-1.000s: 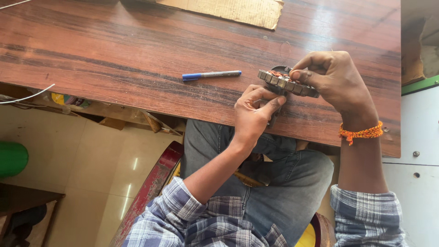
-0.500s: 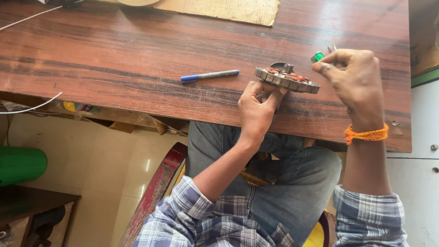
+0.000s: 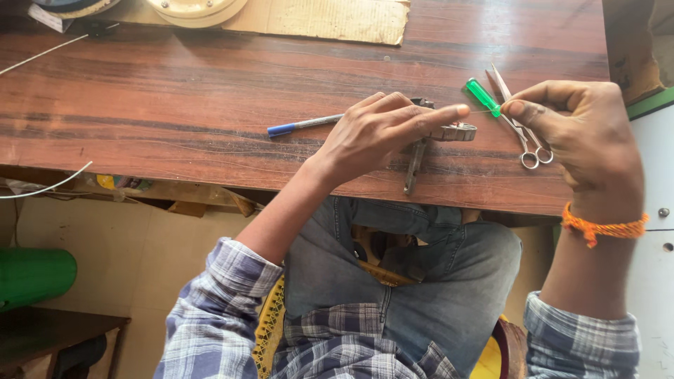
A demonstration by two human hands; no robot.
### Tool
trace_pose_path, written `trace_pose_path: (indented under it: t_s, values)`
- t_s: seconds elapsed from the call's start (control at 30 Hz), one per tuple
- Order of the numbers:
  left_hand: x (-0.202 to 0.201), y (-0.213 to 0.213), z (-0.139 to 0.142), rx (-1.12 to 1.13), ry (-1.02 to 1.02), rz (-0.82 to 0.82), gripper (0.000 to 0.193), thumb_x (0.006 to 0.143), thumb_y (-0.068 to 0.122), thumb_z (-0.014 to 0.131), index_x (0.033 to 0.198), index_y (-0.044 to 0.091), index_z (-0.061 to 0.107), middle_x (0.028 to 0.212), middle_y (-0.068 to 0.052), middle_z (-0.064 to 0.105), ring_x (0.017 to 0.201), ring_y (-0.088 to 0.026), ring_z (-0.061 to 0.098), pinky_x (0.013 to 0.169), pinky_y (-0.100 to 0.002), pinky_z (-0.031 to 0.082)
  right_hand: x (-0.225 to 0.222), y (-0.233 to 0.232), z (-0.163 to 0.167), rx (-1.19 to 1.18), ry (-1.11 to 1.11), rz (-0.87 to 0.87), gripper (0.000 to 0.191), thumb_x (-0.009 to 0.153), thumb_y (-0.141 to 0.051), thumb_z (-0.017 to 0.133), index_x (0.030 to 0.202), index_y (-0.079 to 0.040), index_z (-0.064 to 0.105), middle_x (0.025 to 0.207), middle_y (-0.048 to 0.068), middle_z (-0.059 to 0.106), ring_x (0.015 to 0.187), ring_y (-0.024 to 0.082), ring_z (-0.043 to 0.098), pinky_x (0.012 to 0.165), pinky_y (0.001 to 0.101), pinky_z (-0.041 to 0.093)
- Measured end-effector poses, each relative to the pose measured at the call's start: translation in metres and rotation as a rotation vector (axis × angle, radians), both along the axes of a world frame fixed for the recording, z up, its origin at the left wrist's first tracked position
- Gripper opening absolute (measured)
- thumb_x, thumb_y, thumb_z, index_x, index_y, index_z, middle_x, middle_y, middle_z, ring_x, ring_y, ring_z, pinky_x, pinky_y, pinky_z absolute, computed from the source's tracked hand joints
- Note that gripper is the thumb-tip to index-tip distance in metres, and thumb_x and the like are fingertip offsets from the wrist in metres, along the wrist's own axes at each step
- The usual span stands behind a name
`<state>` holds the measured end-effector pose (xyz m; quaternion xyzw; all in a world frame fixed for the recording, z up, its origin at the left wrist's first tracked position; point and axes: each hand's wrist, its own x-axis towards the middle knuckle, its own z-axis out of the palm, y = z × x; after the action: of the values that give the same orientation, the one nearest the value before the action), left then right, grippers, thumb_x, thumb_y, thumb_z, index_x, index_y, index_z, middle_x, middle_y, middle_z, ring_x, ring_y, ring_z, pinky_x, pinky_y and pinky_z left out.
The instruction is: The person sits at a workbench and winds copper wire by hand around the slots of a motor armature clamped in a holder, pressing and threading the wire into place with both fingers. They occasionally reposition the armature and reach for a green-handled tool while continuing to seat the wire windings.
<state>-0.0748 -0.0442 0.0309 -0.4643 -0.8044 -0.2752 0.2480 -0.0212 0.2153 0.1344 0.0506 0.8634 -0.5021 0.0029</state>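
1. The left hand point(image 3: 382, 133) lies flat over a round metal part point(image 3: 456, 131), fingers stretched out and pressing on it, near the wooden table's point(image 3: 175, 105) near edge, toward its right end.
2. The right hand point(image 3: 583, 137) pinches a thin thread point(image 3: 481, 111) between thumb and forefinger (the thread is barely visible), just beside a green-handled screwdriver point(image 3: 483, 97) and small scissors point(image 3: 523, 133).
3. A blue-capped pen point(image 3: 303, 125) lies left of the left hand.
4. Cardboard point(image 3: 330, 20) sits along the far edge.
5. The table's left half is open; a white wire point(image 3: 42, 55) crosses the far left corner.
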Motion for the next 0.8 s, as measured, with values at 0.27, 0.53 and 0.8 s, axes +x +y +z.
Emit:
trace_pose_path:
  t_s: [0.27,0.53,0.8]
  values:
    - [-0.001,-0.004,0.009,0.155,-0.217,-0.078,0.091,0.088,0.012,0.081,0.16,0.029,0.028,0.125,0.014,0.073,0.101,-0.014,0.067,0.093,-0.032,0.059,0.024,-0.037,0.011,0.204,0.058,0.18,0.015,0.093,-0.012,0.075,0.104,-0.004,0.08,0.086,0.006,0.078,0.075,0.008,0.067,0.065,0.0255,0.053]
    - [-0.002,0.0,0.001,0.221,-0.207,-0.038,0.056,0.092,0.02,0.081,0.14,0.025,0.053,0.118,0.011,0.074,0.102,-0.015,0.069,0.088,-0.033,0.058,0.046,-0.068,-0.045,0.576,0.41,0.268,0.009,0.091,-0.012,0.077,0.097,-0.006,0.075,0.083,0.013,0.072,0.074,0.029,0.07,0.064,0.039,0.052]
    - [0.003,-0.005,-0.006,0.015,0.14,-0.062,0.048,0.091,0.017,0.069,0.134,0.038,0.064,0.142,0.007,0.053,0.122,-0.017,0.055,0.107,-0.035,0.052,0.05,-0.068,-0.094,0.527,0.613,0.242,0.01,0.089,-0.006,0.074,0.099,-0.007,0.072,0.088,0.011,0.071,0.074,0.03,0.07,0.065,0.0397,0.053]
